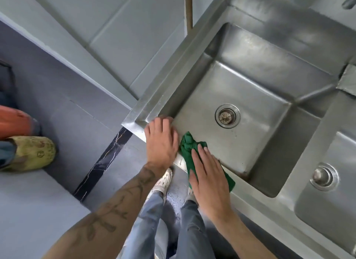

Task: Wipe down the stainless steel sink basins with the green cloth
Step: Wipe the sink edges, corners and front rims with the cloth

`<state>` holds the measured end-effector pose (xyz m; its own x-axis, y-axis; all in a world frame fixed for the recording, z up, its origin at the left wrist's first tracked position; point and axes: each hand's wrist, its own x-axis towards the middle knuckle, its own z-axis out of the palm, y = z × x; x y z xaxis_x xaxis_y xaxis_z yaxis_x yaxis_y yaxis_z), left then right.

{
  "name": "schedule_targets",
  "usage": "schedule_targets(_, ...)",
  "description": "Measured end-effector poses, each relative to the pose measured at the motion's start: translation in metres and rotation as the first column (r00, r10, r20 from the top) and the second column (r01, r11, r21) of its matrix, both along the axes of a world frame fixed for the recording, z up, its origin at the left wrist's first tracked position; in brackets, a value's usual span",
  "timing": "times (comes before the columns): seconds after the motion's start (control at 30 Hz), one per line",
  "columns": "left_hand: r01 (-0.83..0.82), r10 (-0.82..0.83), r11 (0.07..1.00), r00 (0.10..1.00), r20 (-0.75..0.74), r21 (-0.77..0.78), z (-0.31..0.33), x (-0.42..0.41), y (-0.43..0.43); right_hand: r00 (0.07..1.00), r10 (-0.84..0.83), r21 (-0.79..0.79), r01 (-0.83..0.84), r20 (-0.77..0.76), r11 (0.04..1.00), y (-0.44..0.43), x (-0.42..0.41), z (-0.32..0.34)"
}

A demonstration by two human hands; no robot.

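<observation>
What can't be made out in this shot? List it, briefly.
- Head view: much of the green cloth lies hidden under the right hand.
- The left hand covers part of the sink rim.
- The second basin is cut off by the right edge.

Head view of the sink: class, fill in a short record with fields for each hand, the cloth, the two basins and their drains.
left hand: flat on the front left corner of the sink rim, holding nothing
right hand: fingers straight, pressing the green cloth
green cloth: bunched, draped over the front rim into the left basin
left basin: stainless steel, brownish marks in its near corner
drain strainer: in the left basin's floor
right basin: only partly in view
round drain fitting: in the right basin
</observation>
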<state>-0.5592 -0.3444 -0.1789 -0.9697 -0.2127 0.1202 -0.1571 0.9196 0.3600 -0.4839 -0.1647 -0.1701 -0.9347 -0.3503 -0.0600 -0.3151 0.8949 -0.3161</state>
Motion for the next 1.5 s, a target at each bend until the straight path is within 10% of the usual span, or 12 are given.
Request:
schedule_targets(0.2, -0.029, 0.036, 0.990, 0.998, 0.043, -0.139, -0.005, -0.023, -0.038, 0.998, 0.013, 0.044, -0.010, -0.057, 0.999, 0.037, 0.021, 0.002)
schedule_targets(1.13, -0.286, 0.284, 0.940, 0.958, 0.039, 0.187, -0.001, -0.053, -0.095, 0.989, 0.133, 0.039, -0.130, -0.068, 0.991, -0.068, -0.025, 0.001)
schedule_targets(1.5, -0.494, 0.549, 0.499, 0.816, 0.182, 0.712, 0.001, -0.041, -0.102, 0.982, 0.183, 0.010, -0.183, -0.055, 0.983, -0.162, -0.094, -0.003)
